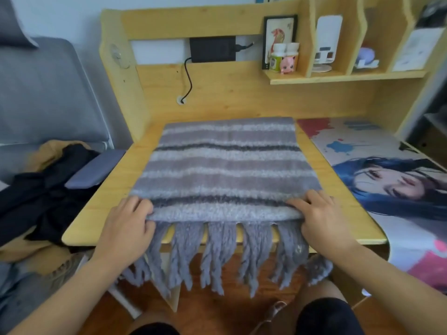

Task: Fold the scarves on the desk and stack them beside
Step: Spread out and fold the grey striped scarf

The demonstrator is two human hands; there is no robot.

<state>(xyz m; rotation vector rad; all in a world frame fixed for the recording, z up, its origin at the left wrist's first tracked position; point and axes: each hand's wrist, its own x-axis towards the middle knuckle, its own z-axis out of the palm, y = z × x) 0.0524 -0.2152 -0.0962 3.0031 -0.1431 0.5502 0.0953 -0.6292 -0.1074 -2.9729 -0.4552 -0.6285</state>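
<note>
Both hands rest at the near edge of the wooden counter [101, 213]. Left hand [125, 226], fingers curled, grips the near-left corner of the striped grey scarf [225, 168]; right hand [319, 221] grips the near-right corner, fingers bent over the folded edge. Scarf lies flat between and beyond the hands, folded into a rectangle, stripes running side to side. Fringe [217, 259] hangs below the hands over the counter edge. Right of the right hand: printed mat [391, 170] showing a blue-haired face. Left of the left hand: dark clothing [41, 194] heaped on a grey chair [43, 93].
</note>
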